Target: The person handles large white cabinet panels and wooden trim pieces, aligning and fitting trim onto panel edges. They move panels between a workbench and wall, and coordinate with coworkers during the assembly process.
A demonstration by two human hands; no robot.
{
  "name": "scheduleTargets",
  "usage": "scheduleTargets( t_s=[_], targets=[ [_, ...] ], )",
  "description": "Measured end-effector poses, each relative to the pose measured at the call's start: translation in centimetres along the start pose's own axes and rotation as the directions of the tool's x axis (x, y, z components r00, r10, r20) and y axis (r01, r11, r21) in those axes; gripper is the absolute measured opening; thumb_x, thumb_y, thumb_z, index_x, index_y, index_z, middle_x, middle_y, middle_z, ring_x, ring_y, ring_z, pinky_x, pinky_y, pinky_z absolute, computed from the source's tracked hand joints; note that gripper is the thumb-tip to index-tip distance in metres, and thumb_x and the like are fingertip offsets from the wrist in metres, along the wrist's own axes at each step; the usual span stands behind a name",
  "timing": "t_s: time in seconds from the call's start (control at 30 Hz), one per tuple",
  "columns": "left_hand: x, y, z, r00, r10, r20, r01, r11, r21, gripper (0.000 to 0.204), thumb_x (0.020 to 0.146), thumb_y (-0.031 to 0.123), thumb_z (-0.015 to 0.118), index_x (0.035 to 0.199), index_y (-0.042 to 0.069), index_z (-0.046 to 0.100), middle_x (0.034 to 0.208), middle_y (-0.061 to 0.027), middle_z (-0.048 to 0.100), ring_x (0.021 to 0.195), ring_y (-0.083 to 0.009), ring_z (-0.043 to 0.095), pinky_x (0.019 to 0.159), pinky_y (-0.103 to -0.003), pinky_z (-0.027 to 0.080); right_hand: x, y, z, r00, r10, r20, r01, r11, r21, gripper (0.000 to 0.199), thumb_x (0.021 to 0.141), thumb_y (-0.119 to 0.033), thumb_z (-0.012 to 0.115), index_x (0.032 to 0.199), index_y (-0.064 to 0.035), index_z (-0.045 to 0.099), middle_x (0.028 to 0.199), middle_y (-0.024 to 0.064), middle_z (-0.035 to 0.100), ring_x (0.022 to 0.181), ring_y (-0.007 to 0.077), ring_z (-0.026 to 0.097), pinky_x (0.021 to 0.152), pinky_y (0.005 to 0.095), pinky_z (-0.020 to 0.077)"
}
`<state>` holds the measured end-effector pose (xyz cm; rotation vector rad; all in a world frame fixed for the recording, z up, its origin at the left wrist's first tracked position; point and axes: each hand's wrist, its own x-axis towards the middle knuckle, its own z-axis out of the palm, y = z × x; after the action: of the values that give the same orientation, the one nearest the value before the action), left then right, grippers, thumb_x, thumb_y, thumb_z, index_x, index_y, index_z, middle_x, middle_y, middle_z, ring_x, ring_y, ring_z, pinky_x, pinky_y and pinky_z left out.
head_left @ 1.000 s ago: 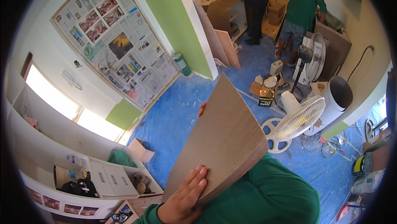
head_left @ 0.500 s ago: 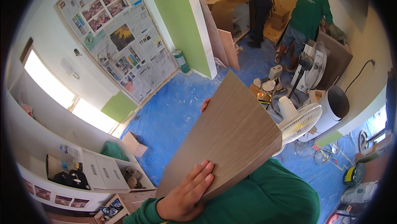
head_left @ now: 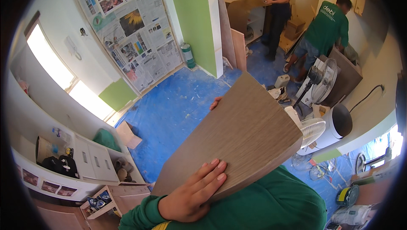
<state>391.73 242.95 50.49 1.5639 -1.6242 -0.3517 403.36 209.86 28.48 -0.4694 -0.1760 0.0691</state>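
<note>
Underfoot: scuffed blue sheeting [head_left: 169, 107]
Wall [head_left: 91, 71]: newspapers [head_left: 133, 56] beside green pillar [head_left: 193, 22]
Wood-grain board [head_left: 237, 136]: left hand [head_left: 193, 192] flat atop, right hand [head_left: 216, 102] grasping far edge

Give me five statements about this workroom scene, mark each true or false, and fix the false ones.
1. The left hand is on the flat brown wood-grain panel. True.
2. Of the right hand, only fingers show, at the panel's left edge. True.
3. The creased plastic floor sheeting is red. False: it is blue.
4. The white wire-grilled fan shows left of the panel. False: it shows to the right, partly hidden.
5. A co-worker in a green top and blue shorts leans forward. True.
</note>
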Motion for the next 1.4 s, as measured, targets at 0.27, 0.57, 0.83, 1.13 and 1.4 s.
scheduleTargets(
  t_s=[0.27, 0.57, 0.83, 1.13, 1.4],
  targets=[
    [-3.4, -1.2, -2.3, 0.979, -0.179, -0.095, 0.177, 0.984, -0.035, 0.09, 0.072, -0.015, 0.059, 0.157, -0.002, 0.029, 0.16, -0.0265, 0.032, 0.141, -0.0372, 0.046, 0.113, -0.044, 0.039, 0.8, 1.0, -4.3, 0.994, -0.101, 0.035, 0.103, 0.993, -0.063, 0.047, 0.101, -0.043, 0.05, 0.12, -0.0016, 0.061, 0.111, 0.0172, 0.07, 0.105, 0.0325, 0.068, 0.096, 0.0482, 0.0543],
    [-9.3, -3.9, -0.5, 0.7, -0.401, -0.591, 0.391, 0.908, -0.152, 0.053, 0.091, 0.013, 0.075, 0.135, -0.004, 0.053, 0.124, -0.0157, 0.067, 0.108, -0.0217, 0.065, 0.094, -0.035, 0.05, -0.1, 2.7, 1.0, 0.572, -0.445, -0.69, 0.396, 0.885, -0.242, 0.029, 0.1, -0.034, 0.055, 0.112, -0.0088, 0.063, 0.104, 0.0084, 0.07, 0.095, 0.0256, 0.068, 0.086, 0.0413, 0.0556],
    [-12.3, -6.9, 1.9, 0.442, -0.455, -0.773, 0.463, 0.854, -0.238, 0.067, 0.084, 0.05, 0.083, 0.116, -0.005, 0.063, 0.106, -0.0098, 0.069, 0.096, -0.0202, 0.065, 0.085, -0.033, 0.051, -3.9, 2.7, 0.3, 0.447, -0.477, -0.756, 0.329, 0.874, -0.357, 0.033, 0.1, -0.038, 0.055, 0.112, -0.0078, 0.063, 0.106, 0.0079, 0.07, 0.096, 0.0246, 0.067, 0.088, 0.0402, 0.0542],
    [-11.0, -6.3, 1.0, 0.468, -0.483, -0.74, 0.433, 0.855, -0.285, 0.061, 0.083, 0.048, 0.084, 0.111, -0.004, 0.068, 0.099, -0.0081, 0.072, 0.091, -0.0175, 0.066, 0.082, -0.033, 0.051, -5.3, 2.9, -0.5, 0.487, -0.522, -0.7, 0.328, 0.852, -0.408, 0.029, 0.101, -0.033, 0.051, 0.107, -0.007, 0.062, 0.101, 0.0102, 0.07, 0.093, 0.0265, 0.069, 0.085, 0.0419, 0.0557],
    [-8.3, -5.5, -2.2, 0.875, -0.233, -0.425, 0.258, 0.966, 0.001, 0.051, 0.088, 0.008, 0.076, 0.133, -0.008, 0.057, 0.119, -0.0243, 0.071, 0.102, -0.0298, 0.074, 0.09, -0.035, 0.055, -1.8, 2.5, -1.7, 0.52, -0.474, -0.711, 0.335, 0.879, -0.341, 0.025, 0.103, -0.032, 0.049, 0.103, -0.0097, 0.06, 0.091, 0.0058, 0.067, 0.083, 0.0223, 0.066, 0.074, 0.0409, 0.0549]
  ],
)
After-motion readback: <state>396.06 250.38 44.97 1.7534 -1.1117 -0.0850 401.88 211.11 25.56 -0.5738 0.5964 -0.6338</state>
